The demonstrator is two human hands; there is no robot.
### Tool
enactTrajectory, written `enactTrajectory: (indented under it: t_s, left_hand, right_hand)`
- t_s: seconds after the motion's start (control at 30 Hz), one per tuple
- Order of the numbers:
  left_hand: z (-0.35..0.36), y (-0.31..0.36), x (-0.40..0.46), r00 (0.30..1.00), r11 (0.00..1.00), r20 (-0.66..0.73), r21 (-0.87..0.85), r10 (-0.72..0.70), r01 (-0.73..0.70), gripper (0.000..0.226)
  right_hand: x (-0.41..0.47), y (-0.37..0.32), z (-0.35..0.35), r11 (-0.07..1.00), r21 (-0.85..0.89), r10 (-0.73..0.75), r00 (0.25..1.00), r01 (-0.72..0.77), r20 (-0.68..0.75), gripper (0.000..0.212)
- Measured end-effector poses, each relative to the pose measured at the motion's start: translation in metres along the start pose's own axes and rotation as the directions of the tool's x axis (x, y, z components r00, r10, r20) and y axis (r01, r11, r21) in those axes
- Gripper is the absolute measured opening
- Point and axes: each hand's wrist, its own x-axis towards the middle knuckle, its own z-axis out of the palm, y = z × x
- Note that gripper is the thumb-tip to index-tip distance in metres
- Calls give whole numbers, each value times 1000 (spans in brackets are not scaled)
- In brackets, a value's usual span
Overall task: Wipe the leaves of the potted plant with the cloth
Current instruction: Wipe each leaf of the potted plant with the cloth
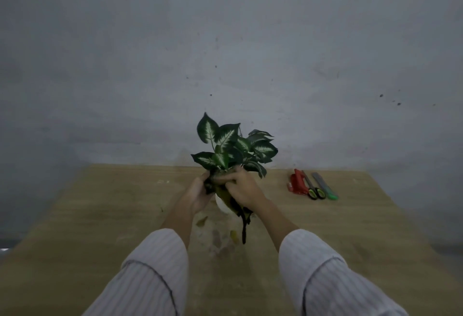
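A potted plant (pixel 235 145) with dark green, white-veined leaves stands in a small white pot (pixel 221 204) at the middle of a wooden table (pixel 100 228). My left hand (pixel 200 190) and my right hand (pixel 241 188) meet at the plant's lower front leaves, just above the pot. Both are closed on a dark cloth (pixel 220 190), olive and black, bunched between them. A dark strip of the cloth (pixel 244 228) hangs down past the pot toward the table. The leaf under the cloth is hidden.
A red tool (pixel 297 183), scissors with green-ringed handles (pixel 312 186) and a grey cutter with a green end (pixel 325 186) lie side by side at the right back. Two fallen leaves (pixel 201 221) lie near the pot. A grey wall rises behind the table.
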Motion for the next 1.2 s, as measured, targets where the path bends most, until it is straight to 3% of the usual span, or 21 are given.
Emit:
enactTrajectory:
  t_s: [0.07,0.1,0.4,0.57,0.73,0.87,0.93,1.03,1.07,1.2]
  left_hand:
    - [0,1,3,1000,1000,-20,26,4,-3,41]
    - [1,2,3,1000,1000,-20,30,-2,2,41]
    - [2,5,16,998,997,-26,-56,-52,50,40]
    - [5,6,15,999,1000,14,13,-29,28,41]
    - [4,11,18,999,1000,41,-16,-13,14,37]
    - [-4,10,22,999,999,7,-5,-46,46,29]
    - [-5,10,24,999,999,-25,-25,-43,43,29]
    - [-7,10,25,996,999,-75,-10,-44,43,28]
    - [-7,10,25,996,999,-74,-1,-48,48,29]
    - [1,11,18,999,999,-5,22,-35,35,40]
  right_hand:
    - [9,2,-5,998,10,68,987,-67,-143,38]
    - [12,3,-5,996,-11,82,987,-85,-141,38]
    - [0,7,8,999,-41,-22,994,27,110,41]
    - [22,14,-4,992,77,113,986,-104,-123,40]
    - [25,5,16,996,10,87,994,-86,-61,43]
    - [8,2,20,999,-8,-30,993,31,112,41]
    - [8,3,17,998,58,-7,998,4,58,40]
    - [20,5,10,978,179,146,961,-105,-233,38]
    - [25,6,8,976,176,173,950,-130,-258,38]
    - [38,1,15,988,72,146,981,-138,-131,38]
